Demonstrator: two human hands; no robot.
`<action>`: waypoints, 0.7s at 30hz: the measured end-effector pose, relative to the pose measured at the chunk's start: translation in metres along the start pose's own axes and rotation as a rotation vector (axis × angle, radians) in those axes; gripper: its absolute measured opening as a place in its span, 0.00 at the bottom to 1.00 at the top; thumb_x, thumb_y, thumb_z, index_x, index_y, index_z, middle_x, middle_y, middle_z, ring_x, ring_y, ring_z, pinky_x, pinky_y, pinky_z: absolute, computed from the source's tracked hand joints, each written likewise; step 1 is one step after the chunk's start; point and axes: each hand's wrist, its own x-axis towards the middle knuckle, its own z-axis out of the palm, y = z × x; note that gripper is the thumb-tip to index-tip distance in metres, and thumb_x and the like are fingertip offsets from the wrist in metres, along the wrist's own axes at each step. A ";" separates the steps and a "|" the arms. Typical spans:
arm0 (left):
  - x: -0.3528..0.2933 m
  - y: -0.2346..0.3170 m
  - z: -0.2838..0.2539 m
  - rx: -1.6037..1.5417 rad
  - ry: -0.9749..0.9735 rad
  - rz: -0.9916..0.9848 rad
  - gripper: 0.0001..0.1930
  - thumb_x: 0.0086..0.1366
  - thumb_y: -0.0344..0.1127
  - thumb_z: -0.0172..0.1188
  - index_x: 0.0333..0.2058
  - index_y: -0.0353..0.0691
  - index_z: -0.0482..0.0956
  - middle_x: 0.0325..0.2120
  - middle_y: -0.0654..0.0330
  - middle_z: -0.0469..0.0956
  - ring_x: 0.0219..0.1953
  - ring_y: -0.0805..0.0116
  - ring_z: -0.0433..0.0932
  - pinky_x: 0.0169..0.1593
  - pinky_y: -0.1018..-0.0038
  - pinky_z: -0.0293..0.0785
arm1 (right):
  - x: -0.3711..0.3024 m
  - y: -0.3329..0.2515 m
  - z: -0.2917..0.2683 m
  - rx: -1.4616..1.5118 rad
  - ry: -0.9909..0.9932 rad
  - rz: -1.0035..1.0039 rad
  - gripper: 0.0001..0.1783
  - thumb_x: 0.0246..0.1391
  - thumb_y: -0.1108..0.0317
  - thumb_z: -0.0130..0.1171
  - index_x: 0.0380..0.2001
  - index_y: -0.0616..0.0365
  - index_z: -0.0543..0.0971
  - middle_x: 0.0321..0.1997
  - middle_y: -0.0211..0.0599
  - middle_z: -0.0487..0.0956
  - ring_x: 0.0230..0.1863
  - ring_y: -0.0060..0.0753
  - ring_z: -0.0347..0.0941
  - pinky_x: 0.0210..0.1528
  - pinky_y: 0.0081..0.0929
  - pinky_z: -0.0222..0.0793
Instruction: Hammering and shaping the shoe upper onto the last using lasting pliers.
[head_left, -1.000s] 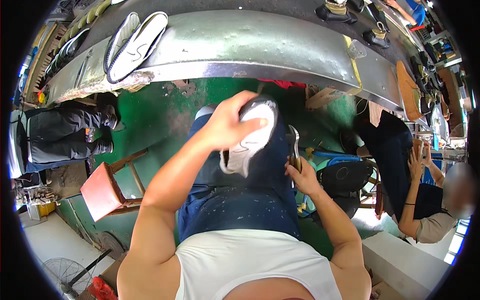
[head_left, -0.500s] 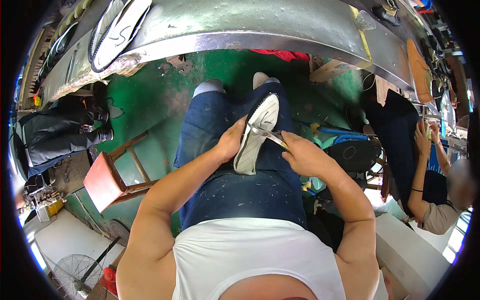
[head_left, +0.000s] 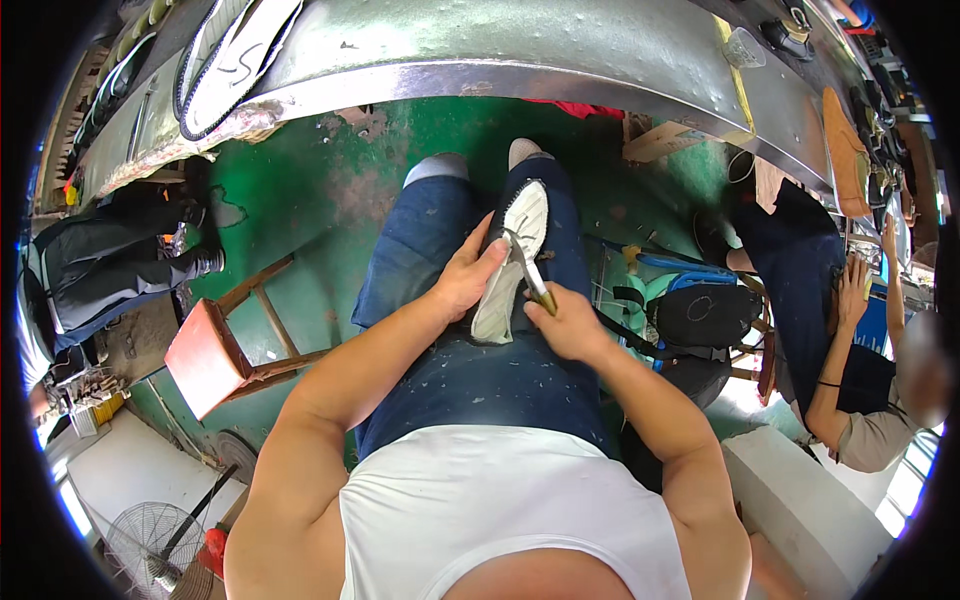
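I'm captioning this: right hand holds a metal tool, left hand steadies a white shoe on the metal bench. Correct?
Not the bench: the head view shows the white shoe over the lap. The right hand does hold the metal tool; the left hand steadies the shoe.

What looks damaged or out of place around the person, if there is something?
The metal bench has a ragged front edge toward the left, where rough pale material shows instead of a smooth rim. The green floor near it has discoloured patches. I see nothing clearly odd about the shoe in the left hand.
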 end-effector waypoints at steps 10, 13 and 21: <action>0.002 -0.005 0.008 0.676 0.184 0.345 0.32 0.72 0.37 0.53 0.72 0.43 0.54 0.59 0.39 0.71 0.61 0.47 0.72 0.64 0.65 0.66 | 0.017 -0.014 -0.037 0.395 -0.254 0.258 0.14 0.66 0.60 0.55 0.34 0.62 0.74 0.25 0.34 0.78 0.26 0.23 0.76 0.30 0.26 0.71; 0.002 -0.001 0.003 0.833 0.109 0.526 0.30 0.72 0.35 0.50 0.71 0.45 0.56 0.54 0.40 0.73 0.56 0.42 0.74 0.61 0.62 0.69 | 0.011 0.002 -0.006 0.568 -0.179 0.212 0.14 0.67 0.60 0.55 0.32 0.59 0.75 0.24 0.28 0.77 0.25 0.19 0.72 0.26 0.23 0.67; 0.006 0.006 0.001 0.963 0.022 0.486 0.24 0.72 0.35 0.48 0.66 0.50 0.65 0.45 0.45 0.76 0.44 0.44 0.78 0.50 0.56 0.75 | 0.004 0.019 -0.064 0.869 -0.501 0.359 0.19 0.68 0.60 0.54 0.51 0.66 0.73 0.39 0.39 0.80 0.36 0.30 0.81 0.22 0.18 0.73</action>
